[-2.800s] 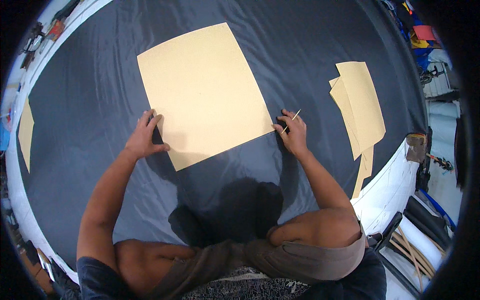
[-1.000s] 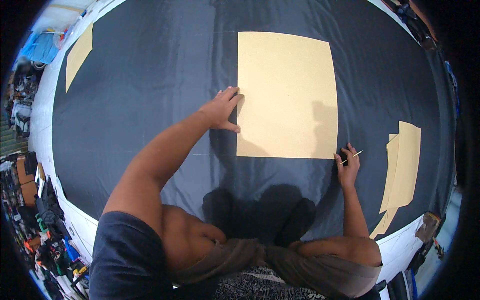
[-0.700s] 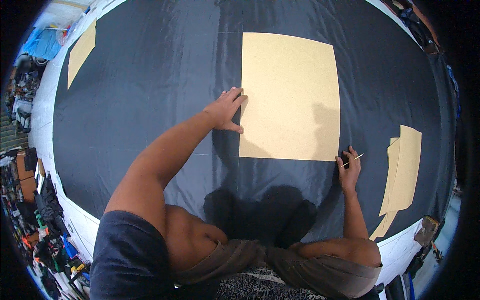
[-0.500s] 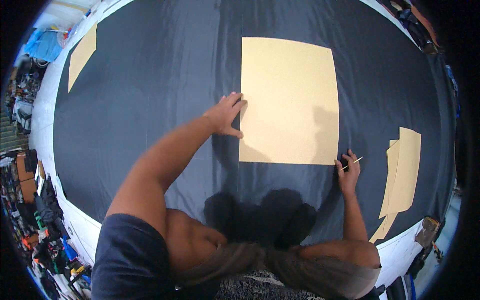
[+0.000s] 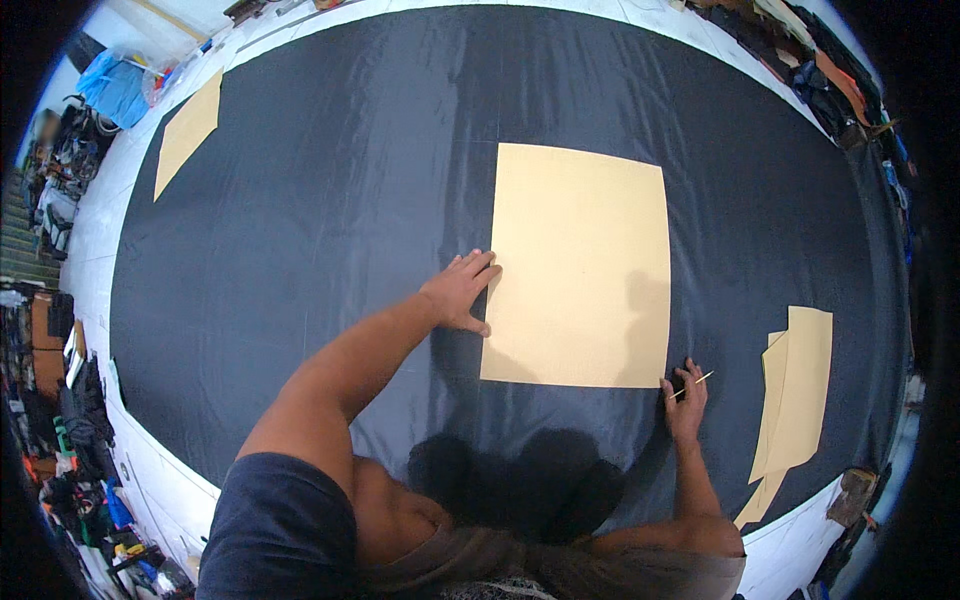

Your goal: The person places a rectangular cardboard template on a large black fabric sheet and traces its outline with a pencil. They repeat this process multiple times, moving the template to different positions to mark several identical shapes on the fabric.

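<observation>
1. Dark navy fabric (image 5: 330,230) spread flat over a large white cutting table (image 5: 100,260), cluttered shelves beyond both edges.
2. Large tan rectangular paper pattern (image 5: 580,265) lying flat right of centre on the cloth.
3. Left hand (image 5: 460,292) spread wide, fingers flat at the pattern's left edge, pinning it down.
4. Right hand (image 5: 685,390) pinched narrow around a thin pale marking stick (image 5: 692,384), tip at the pattern's near right corner.
5. Smaller tan paper pieces (image 5: 795,390) stacked near the right; one more tan sheet (image 5: 187,133) far left.
6. Judged best practice: keep firm, even pressure with the flat palm, run the stick tight against the paper edge, avoid dragging the slippery cloth into wrinkles.
</observation>
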Available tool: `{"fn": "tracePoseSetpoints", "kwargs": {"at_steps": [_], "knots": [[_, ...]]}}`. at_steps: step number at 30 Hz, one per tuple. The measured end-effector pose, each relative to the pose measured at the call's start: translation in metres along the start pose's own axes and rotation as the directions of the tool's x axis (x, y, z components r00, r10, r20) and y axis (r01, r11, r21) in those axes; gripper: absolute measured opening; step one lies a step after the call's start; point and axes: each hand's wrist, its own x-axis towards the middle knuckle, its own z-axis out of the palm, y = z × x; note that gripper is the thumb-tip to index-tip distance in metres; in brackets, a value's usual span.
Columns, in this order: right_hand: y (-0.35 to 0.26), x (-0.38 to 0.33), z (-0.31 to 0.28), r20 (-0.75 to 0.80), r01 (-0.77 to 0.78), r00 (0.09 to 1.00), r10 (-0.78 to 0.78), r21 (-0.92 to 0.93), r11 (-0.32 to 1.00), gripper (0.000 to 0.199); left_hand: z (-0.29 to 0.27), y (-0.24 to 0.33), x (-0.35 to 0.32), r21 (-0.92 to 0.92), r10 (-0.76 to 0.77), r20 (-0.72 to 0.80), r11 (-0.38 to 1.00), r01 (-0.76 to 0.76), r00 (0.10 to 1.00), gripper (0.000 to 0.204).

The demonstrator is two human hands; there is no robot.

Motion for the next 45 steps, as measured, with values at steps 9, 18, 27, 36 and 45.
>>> {"fn": "tracePoseSetpoints", "kwargs": {"at_steps": [9,18,27,36,45], "knots": [[-0.004,-0.003,-0.002,0.019,-0.030,0.999,0.030,0.001,1.000,0.037,0.004,0.000,0.000,-0.046,-0.013,0.008,0.999,0.014,1.000,0.117],[-0.005,-0.001,-0.001,0.007,-0.045,0.999,0.045,-0.011,0.999,0.038,0.010,-0.005,0.002,-0.085,-0.013,-0.021,0.996,0.012,1.000,0.119],[-0.007,-0.002,0.000,-0.028,-0.044,0.999,0.046,0.040,0.998,0.038,-0.002,0.004,0.000,-0.048,-0.051,0.004,0.998,0.051,0.999,0.118],[0.000,0.005,0.000,-0.083,-0.009,0.996,0.012,0.038,0.999,0.039,-0.014,0.023,0.006,-0.064,-0.193,0.099,0.978,0.200,0.976,0.118],[-0.015,0.010,-0.009,-0.043,-0.080,0.996,0.082,0.045,0.996,0.044,-0.017,0.022,0.005,-0.003,-0.194,0.087,0.981,0.195,0.977,0.120]]}}
